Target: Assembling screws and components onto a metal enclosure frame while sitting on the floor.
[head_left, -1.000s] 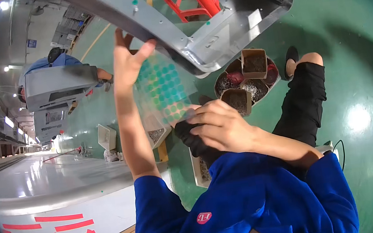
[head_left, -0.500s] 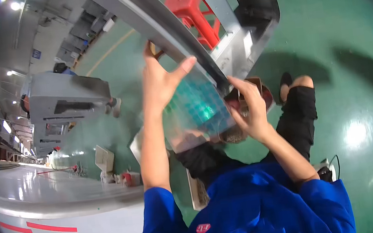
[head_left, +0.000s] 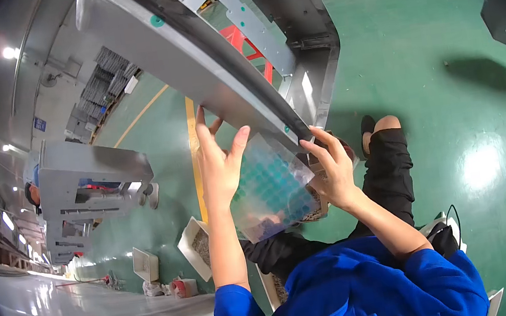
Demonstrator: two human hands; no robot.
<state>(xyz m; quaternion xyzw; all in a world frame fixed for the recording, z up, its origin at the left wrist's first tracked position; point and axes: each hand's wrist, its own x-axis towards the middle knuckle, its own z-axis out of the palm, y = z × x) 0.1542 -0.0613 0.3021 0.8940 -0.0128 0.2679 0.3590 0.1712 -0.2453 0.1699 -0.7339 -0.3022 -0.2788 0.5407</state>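
Note:
A large grey metal frame (head_left: 189, 58) slants across the top middle, with small green round dots on it. My left hand (head_left: 219, 169) is at its lower left edge, fingers spread and thumb apart, fingertips by the metal. At the frame's near end is my right hand (head_left: 337, 172), its index finger and thumb bent at the corner. A clear sheet of green round stickers (head_left: 269, 184) hangs between my hands below the frame. Its right edge runs into my right hand, which appears to grip it; the exact hold is partly hidden.
A red plastic stool (head_left: 236, 37) stands behind the frame. White bins (head_left: 145, 265) and an open box of small parts (head_left: 195, 245) are on the green floor to the left. Further left are grey metal cabinets (head_left: 92, 173), a person beside them, and a pale worktop (head_left: 137, 301).
The frame and both hands sit lower in the picture, and more of the frame shows. The sticker sheet, blurred before, is sharper and lower. My left hand is still spread beside the metal.

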